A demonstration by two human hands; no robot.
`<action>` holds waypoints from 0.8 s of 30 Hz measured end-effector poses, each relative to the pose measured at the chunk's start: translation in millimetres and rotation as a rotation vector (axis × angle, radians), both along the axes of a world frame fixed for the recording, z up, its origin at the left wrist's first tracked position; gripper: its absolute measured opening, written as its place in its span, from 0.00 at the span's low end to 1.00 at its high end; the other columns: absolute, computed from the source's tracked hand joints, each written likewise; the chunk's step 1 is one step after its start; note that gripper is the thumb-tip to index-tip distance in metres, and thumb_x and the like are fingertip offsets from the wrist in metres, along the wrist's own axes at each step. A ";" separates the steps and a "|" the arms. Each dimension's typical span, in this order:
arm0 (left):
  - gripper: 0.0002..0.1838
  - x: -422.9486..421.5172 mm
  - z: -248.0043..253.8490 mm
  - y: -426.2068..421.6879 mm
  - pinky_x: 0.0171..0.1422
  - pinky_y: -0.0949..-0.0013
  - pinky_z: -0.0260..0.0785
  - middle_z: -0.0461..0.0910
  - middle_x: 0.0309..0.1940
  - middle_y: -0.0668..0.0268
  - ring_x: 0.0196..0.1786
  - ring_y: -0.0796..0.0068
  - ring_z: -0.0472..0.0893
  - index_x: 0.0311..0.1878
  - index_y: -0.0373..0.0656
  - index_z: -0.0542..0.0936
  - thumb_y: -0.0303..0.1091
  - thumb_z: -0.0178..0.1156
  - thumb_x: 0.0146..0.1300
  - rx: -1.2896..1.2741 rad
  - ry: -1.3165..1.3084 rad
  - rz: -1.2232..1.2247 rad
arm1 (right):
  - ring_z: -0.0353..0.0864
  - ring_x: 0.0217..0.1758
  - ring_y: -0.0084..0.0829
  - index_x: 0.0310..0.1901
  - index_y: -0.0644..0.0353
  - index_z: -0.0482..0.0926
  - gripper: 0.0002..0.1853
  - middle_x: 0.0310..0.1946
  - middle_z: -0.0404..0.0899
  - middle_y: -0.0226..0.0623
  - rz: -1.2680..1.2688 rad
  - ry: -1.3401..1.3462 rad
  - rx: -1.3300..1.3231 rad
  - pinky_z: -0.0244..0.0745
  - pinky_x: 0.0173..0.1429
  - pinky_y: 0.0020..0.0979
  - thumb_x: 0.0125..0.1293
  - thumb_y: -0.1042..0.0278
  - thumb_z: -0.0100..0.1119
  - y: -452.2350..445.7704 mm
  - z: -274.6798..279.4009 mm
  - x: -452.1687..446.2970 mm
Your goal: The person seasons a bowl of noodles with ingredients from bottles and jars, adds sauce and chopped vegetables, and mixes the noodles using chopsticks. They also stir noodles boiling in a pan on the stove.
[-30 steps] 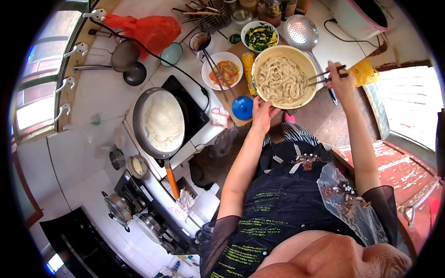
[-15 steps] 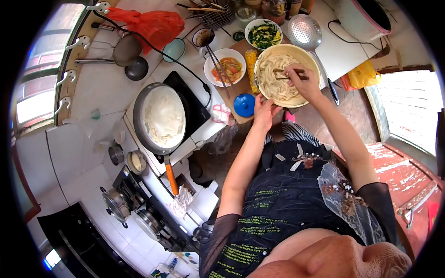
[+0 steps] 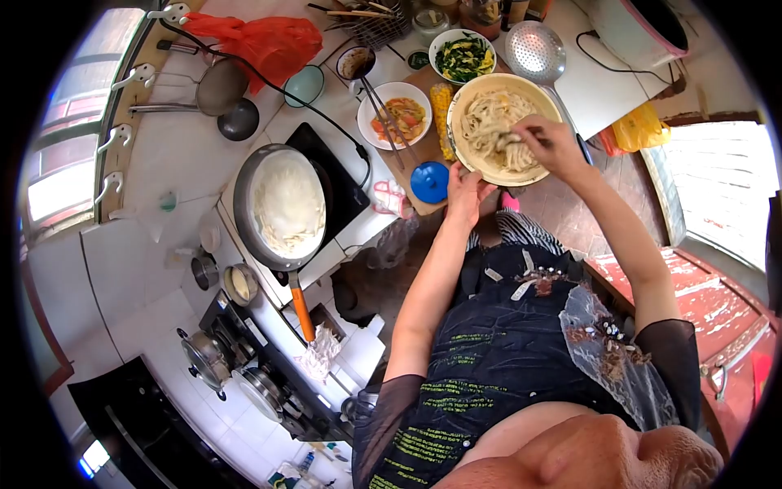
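A cream bowl (image 3: 458,151) of pale noodles (image 3: 486,122) sits at the counter's edge. My left hand (image 3: 467,196) grips its near left rim, thumb and fingers around the edge. Over the bowl's right side, my right hand (image 3: 554,147) is closed on chopsticks, whose tips are down among the noodles and blurred. Beside the bowl lie a corn cob (image 3: 442,114) and a blue lid (image 3: 429,182). To the left stands a white plate (image 3: 367,116) of orange and red food with another pair of chopsticks (image 3: 383,114) across it.
A pan (image 3: 245,183) with pale, steaming contents stands on a black cooktop (image 3: 338,183), its orange handle (image 3: 301,311) pointing toward me. Behind the bowl are a dish of greens (image 3: 463,57) and a skimmer (image 3: 535,53). A red bag (image 3: 273,47) hangs at the upper left.
My right hand has come in from the right with the chopsticks and moved over the bowl, its tips now in the noodles, which have shifted. My left hand stays on the rim.
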State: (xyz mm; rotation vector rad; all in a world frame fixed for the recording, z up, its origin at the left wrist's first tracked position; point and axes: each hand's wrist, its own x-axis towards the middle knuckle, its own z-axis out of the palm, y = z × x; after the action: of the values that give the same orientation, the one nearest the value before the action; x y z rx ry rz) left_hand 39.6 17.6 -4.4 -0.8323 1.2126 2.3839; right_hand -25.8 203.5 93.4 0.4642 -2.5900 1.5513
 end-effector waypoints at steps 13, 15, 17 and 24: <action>0.26 -0.6 0.5 0.7 0.39 0.70 0.78 0.74 0.45 0.59 0.37 0.70 0.80 0.60 0.43 0.55 0.24 0.51 0.59 0.004 0.005 -0.005 | 0.76 0.29 0.20 0.39 0.65 0.78 0.05 0.30 0.79 0.35 -0.108 0.005 -0.158 0.72 0.32 0.21 0.62 0.75 0.57 24.1 -23.4 9.4; 0.27 -0.8 0.1 0.7 0.39 0.70 0.78 0.74 0.45 0.59 0.38 0.69 0.80 0.60 0.43 0.55 0.24 0.51 0.59 0.001 0.003 -0.009 | 0.69 0.24 0.15 0.38 0.64 0.79 0.08 0.29 0.76 0.29 -0.258 -0.179 -0.339 0.65 0.25 0.17 0.66 0.68 0.53 44.8 10.7 -2.8; 0.27 -1.0 -0.2 1.1 0.39 0.70 0.78 0.74 0.46 0.59 0.38 0.69 0.80 0.61 0.43 0.55 0.24 0.51 0.59 0.002 -0.002 -0.008 | 0.66 0.21 0.13 0.39 0.62 0.78 0.12 0.28 0.76 0.28 -0.356 -0.293 -0.306 0.63 0.24 0.15 0.68 0.62 0.49 59.2 19.1 -5.9; 0.30 -5.9 -3.7 7.5 0.42 0.63 0.79 0.71 0.52 0.56 0.44 0.60 0.80 0.63 0.50 0.53 0.21 0.49 0.58 0.072 0.001 -0.101 | 0.72 0.12 0.21 0.40 0.67 0.76 0.19 0.28 0.80 0.37 -0.542 -0.468 -0.528 0.69 0.15 0.18 0.67 0.56 0.48 78.6 -76.5 -11.3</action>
State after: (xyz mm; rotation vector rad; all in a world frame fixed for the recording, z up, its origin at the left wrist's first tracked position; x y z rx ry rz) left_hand 33.7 25.1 -8.0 -0.7303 1.1340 2.3321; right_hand -37.0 282.1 16.9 -0.6549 -2.1256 2.1637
